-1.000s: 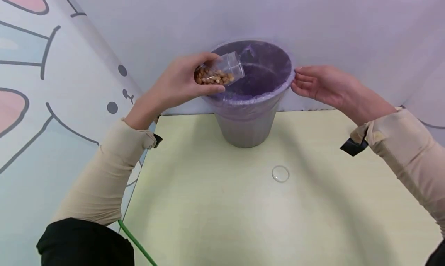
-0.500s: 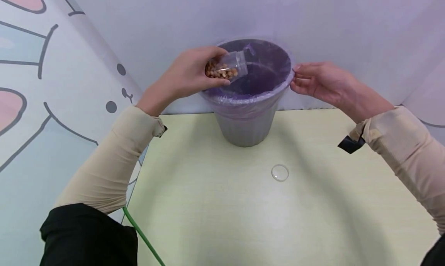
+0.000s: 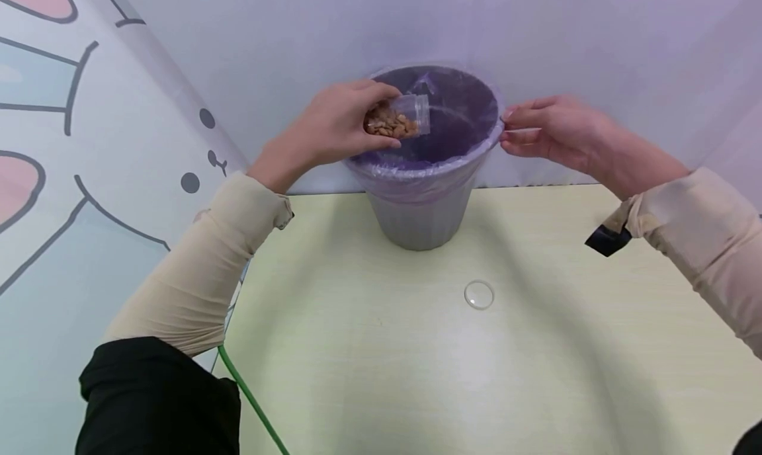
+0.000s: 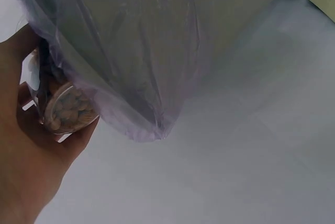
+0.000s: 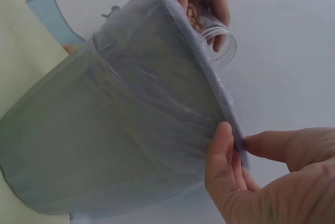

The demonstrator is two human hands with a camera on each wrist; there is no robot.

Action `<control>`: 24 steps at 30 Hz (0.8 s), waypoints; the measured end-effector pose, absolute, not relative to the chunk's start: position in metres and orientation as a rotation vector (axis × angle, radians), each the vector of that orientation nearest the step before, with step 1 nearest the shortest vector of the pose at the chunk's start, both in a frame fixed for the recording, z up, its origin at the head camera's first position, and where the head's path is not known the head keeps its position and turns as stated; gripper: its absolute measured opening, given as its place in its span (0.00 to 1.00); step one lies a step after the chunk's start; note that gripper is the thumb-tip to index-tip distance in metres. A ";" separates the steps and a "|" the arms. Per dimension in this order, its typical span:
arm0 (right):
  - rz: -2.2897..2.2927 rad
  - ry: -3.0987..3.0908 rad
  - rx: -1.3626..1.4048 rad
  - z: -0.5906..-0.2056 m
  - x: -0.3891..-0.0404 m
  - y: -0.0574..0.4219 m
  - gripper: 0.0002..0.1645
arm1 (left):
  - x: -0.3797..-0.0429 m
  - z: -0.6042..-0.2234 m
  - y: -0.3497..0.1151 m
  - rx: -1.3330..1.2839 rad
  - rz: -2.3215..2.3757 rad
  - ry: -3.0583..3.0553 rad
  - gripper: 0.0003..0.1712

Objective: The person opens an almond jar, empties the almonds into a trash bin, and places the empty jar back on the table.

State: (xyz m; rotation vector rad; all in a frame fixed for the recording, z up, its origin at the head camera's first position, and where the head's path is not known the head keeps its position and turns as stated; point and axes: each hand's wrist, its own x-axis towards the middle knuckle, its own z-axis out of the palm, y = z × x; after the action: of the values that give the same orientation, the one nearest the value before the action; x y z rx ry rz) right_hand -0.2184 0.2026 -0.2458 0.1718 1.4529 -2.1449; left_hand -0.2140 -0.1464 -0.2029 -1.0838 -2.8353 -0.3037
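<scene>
My left hand (image 3: 342,121) grips a clear plastic jar (image 3: 421,113) over the left side of the bin opening. The jar lies nearly on its side, mouth to the right, with tan nuts or beans (image 3: 389,123) gathered along its lower side towards the mouth. Below it stands a grey trash bin (image 3: 419,223) lined with a thin purple bag (image 3: 417,184) folded over the rim. On the bin's right, my right hand (image 3: 556,134) pinches the lined rim; the right wrist view has the thumb and fingers (image 5: 222,150) on either side of it.
A round clear lid (image 3: 479,295) lies on the pale yellow table (image 3: 387,362), in front of the bin. White cloth (image 3: 286,45) rises behind it, and a cartoon-printed panel (image 3: 119,177) is at left. A green cord (image 3: 253,399) runs under my left sleeve.
My left hand has moved right with the jar, further over the bin. The jar has tipped more, and its contents have slid towards the mouth. My right hand stays at the rim.
</scene>
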 end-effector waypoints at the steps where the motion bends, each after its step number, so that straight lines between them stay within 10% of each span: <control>1: -2.128 1.495 0.168 -0.245 -0.219 0.203 0.09 | -0.214 -0.204 -0.146 -1.085 -0.303 -2.838 0.41; 8: -2.075 1.655 0.142 -0.236 -0.220 0.203 0.37 | -0.217 -0.207 -0.144 -1.116 -0.280 -2.836 0.40; 24: -2.049 1.653 0.174 -0.233 -0.220 0.202 0.36 | -0.220 -0.212 -0.140 -1.141 -0.201 -2.855 0.42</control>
State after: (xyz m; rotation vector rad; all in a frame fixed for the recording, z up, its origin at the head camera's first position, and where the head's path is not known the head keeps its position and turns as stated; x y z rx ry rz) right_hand -0.2204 0.2020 -0.2326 0.1740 1.6530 -2.0493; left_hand -0.2203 -0.1402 -0.2119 -1.1409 -2.8551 -0.2006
